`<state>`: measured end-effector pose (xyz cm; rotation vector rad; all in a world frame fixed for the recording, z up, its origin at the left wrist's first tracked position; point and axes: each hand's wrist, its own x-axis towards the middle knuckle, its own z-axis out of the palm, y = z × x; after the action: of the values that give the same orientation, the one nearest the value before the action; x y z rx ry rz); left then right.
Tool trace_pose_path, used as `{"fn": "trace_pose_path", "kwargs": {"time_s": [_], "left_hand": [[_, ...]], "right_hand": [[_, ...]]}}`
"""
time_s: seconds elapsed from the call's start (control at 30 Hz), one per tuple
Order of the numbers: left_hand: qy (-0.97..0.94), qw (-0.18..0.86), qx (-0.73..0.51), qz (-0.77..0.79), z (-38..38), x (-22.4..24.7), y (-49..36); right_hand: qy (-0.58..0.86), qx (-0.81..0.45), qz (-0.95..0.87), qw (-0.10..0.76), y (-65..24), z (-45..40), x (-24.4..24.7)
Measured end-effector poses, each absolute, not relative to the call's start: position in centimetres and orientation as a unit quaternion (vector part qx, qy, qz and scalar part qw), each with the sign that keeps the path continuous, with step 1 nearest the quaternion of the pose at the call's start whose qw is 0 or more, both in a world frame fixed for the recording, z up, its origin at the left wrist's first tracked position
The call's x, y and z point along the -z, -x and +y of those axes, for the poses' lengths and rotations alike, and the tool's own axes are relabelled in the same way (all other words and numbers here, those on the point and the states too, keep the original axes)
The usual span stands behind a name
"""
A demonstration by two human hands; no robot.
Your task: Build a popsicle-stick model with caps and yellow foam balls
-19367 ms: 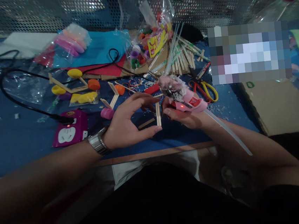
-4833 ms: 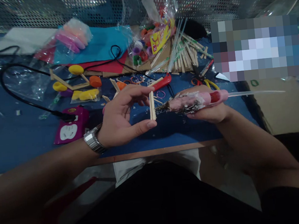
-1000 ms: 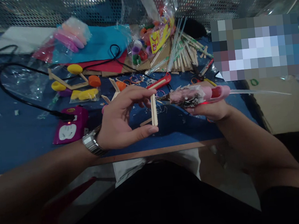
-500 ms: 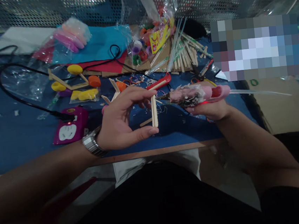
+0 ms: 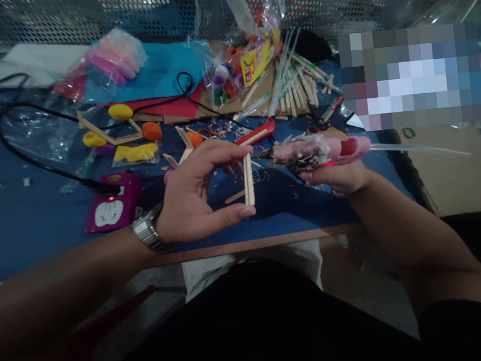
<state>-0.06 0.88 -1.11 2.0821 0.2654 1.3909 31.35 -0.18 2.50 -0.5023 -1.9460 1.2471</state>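
The blue tabletop (image 5: 27, 218) spreads beneath both your hands, with your left grip (image 5: 201, 193) and right grip (image 5: 337, 175) raised over its near edge. A cardboard piece (image 5: 465, 173) lies to the right of your right grip, and a blue sheet (image 5: 159, 69) lies beyond your left grip. Your right grip is closed around a pink glue gun (image 5: 306, 152), a red glow at its underside and its nozzle pointing toward your left grip. A purple power adapter (image 5: 94, 209) sits left of your left grip, near the watch (image 5: 148, 230). Just past your left fingertips is a red plastic tool (image 5: 270, 125). Your left grip pinches paired wooden sticks (image 5: 248, 182) upright between thumb and fingers; the nozzle is at their upper end, though you cannot tell whether it touches. A loose stick (image 5: 236, 196) lies below, between your left thumb and fingers.
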Motion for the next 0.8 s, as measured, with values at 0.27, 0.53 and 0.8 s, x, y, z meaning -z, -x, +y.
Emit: {"fn": "trace_pose_path", "kwargs": {"time_s": [0.27, 0.53, 0.8], "left_hand": [[-0.783, 0.316, -0.52, 0.126, 0.31, 0.7, 0.0], [-0.778, 0.323, -0.529, 0.103, 0.49, 0.99, -0.05], [-0.771, 0.339, -0.525, 0.118, 0.14, 0.5, 0.01]], "right_hand": [[0.22, -0.479, -0.76, 0.38, -31.35, -0.18, -2.77], [0.195, -0.485, -0.758, 0.39, -31.06, -0.27, -3.06], [0.238, -0.464, -0.769, 0.37, -31.55, -0.19, -2.68]]}}
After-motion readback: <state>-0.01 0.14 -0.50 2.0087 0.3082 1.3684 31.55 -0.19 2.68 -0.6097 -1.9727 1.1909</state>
